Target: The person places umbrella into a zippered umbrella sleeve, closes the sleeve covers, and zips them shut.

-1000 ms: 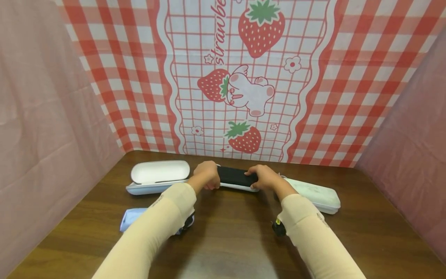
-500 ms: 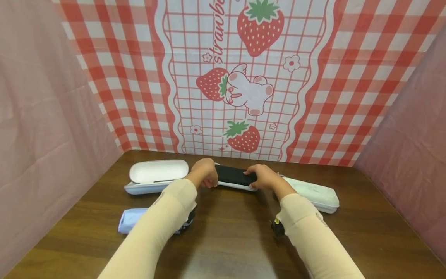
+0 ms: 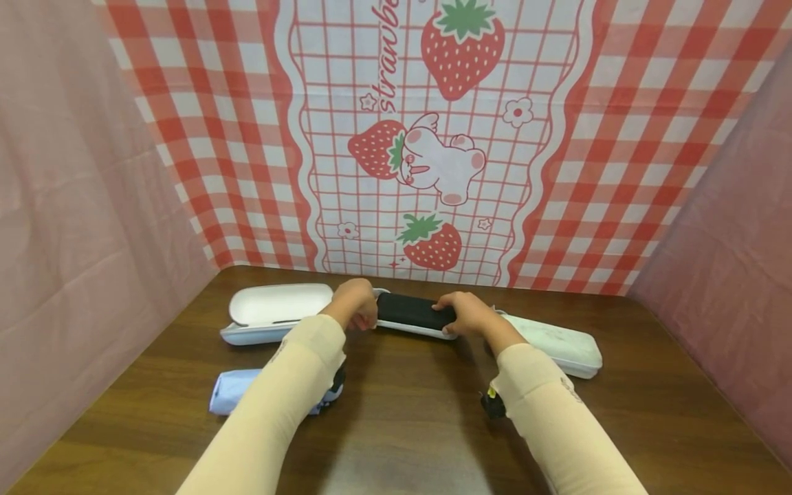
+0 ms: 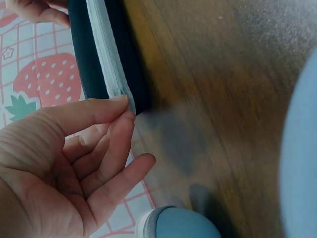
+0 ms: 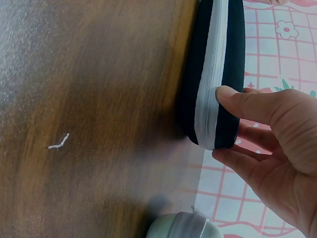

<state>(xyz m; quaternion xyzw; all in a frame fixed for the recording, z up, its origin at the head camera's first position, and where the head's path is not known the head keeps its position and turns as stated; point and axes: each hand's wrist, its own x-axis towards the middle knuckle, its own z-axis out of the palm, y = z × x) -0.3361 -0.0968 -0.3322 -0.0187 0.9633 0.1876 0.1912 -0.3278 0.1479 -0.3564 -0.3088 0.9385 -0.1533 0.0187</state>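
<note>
A long black case [image 3: 408, 311] with a white zipper band lies at the back of the table, between my hands. My right hand [image 3: 471, 315] grips its right end; in the right wrist view the thumb [image 5: 233, 96] presses beside the zipper band [image 5: 212, 89] and the other fingers curl behind the case. At the left end, my left hand [image 3: 357, 302] pinches the zipper pull between thumb and index finger, the pull hidden by the fingertips [image 4: 121, 104]. The zipper band [image 4: 106, 54] runs from that pinch toward my right hand.
A light-blue case [image 3: 260, 335] with a white inside stands open at the left. A mint-green case [image 3: 557, 345] lies closed at the right. Partly behind my left sleeve is a light-blue bundle [image 3: 232, 390]. A strawberry-print cloth [image 3: 414, 172] hangs behind the table, and a white thread [image 5: 58, 143] lies on it.
My left hand has slid left along the front of the black case to its left end, uncovering more of the case. The right hand keeps its grip in about the same place.
</note>
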